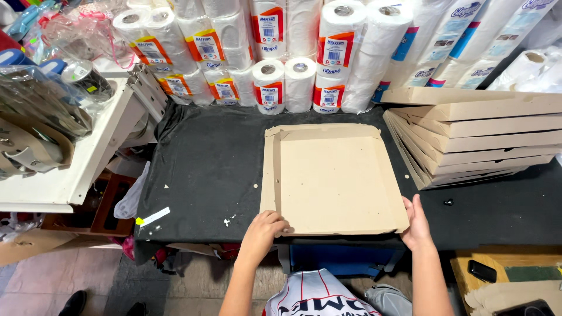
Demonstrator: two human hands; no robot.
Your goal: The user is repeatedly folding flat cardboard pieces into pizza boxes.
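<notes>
That flat brown cardboard box blank (333,178) lying on the black surface (205,164) looks light, thin and bendy, so edges are the spot: left hand (263,229) fingers curled over its near edge, right hand (417,221) flat-open against the near-right corner.

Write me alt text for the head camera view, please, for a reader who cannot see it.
A person's left hand and right hand press the near corners of a flat brown cardboard box blank on a black table. Folded boxes are stacked to the right, wrapped paper rolls behind.
</notes>
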